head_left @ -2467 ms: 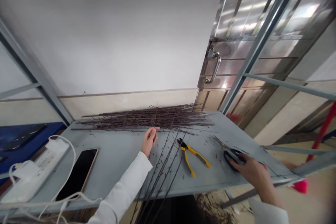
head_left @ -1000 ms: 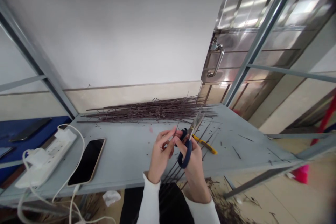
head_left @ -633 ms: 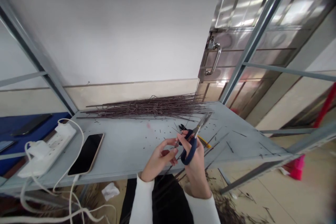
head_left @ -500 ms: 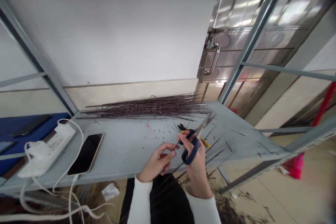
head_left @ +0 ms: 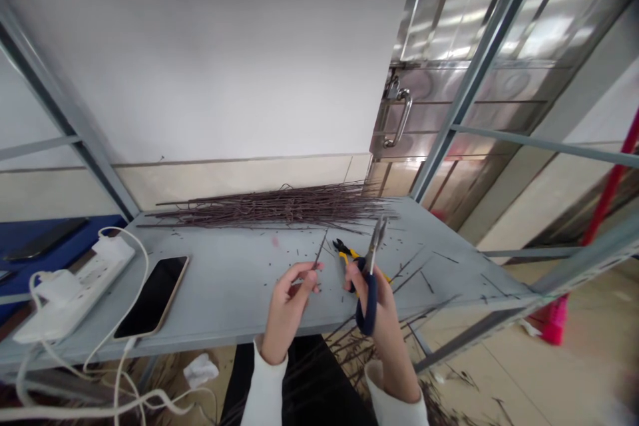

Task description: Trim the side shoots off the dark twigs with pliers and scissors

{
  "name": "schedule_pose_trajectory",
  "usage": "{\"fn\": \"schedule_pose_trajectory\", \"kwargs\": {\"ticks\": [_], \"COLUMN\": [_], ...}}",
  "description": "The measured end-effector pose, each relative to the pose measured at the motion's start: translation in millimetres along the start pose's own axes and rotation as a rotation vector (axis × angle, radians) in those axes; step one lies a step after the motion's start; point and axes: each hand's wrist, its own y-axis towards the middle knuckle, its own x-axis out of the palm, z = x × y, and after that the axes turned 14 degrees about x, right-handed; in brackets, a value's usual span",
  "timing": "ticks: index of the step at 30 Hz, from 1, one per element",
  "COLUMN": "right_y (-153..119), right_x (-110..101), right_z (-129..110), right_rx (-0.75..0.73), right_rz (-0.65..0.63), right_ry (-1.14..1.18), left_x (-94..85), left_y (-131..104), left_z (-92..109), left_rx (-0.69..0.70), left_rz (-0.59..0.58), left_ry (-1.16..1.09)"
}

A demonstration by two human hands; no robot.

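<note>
Grey shelf (head_left: 219, 273) with twigs (head_left: 279, 208), white wall (head_left: 224, 66)

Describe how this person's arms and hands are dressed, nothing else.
Plain white sleeves with no visible pattern, their cuffs stopping short of the hands. The left hand and right hand are gloveless; I can make out no rings or watch.

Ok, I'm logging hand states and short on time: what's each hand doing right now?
Left hand: closed, pinching a twig.
Right hand: closed, holding the scissors.
</note>
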Motion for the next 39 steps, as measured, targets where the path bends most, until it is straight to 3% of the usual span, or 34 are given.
{"fn": "schedule_pose_trajectory", "kwargs": {"ticks": [8,18,23,29,39], "right_y": [0.8,9.3,9.3,6.9,-3.8], "right_x": [1.2,0.5,2.7,2.5,2.7], "right_z": [8.4,23.6,27.5,25.0,5.4], "right_rx": [-0.010,0.016,0.001,-0.011,-0.047], "right_rz": [-0.041,0.064,0.048,0.058,-0.169], "right_ry": [-0.003,0.137,0.146,-0.009,-0.392], "left_x": [2.4,5.4,4.0,-2.8,-0.9], "left_y": [-1.6,-0.3,-0.3,-0.7,-1.5], "left_z": [0.8,-4.1,-6.9,-11.0,-12.4], "left_rx": [0.096,0.159,0.162,0.226,0.406], "left_rz": [0.161,0.179,0.216,0.294,0.287], "left_ry": [0.206,0.256,0.276,0.341,0.474]}}
